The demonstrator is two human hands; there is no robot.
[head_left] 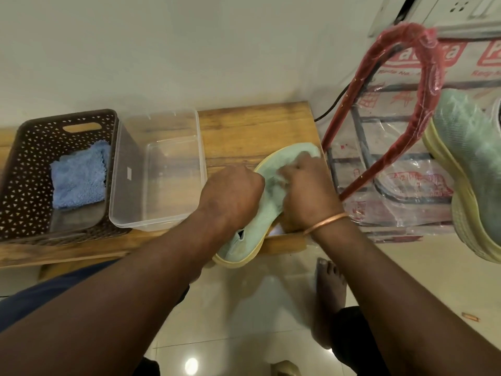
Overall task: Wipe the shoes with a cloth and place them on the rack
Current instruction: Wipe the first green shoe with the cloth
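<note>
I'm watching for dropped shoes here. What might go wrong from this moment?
The heel of the mint shoe overhangs the wooden bench edge; if the left hand loosens its grip while the right hand rubs with the cloth, it may tip toward the bare foot below. The rack is wrapped in plastic, so a shoe set there might slide.

We recorded a dark brown perforated basket (16, 169) with a slot handle at the left end of a wooden bench (244, 126). A clear plastic tub (162, 191) stood just beside it on the right, and whether their walls touched we could not tell. Behind the bench was a plain pale wall with a white socket panel (458, 6) at top right and a black cable (333, 105) near the bench's far right corner; below lay glossy cream floor tiles (257, 308) bearing one small orange-brown scrap (471, 318).
</note>
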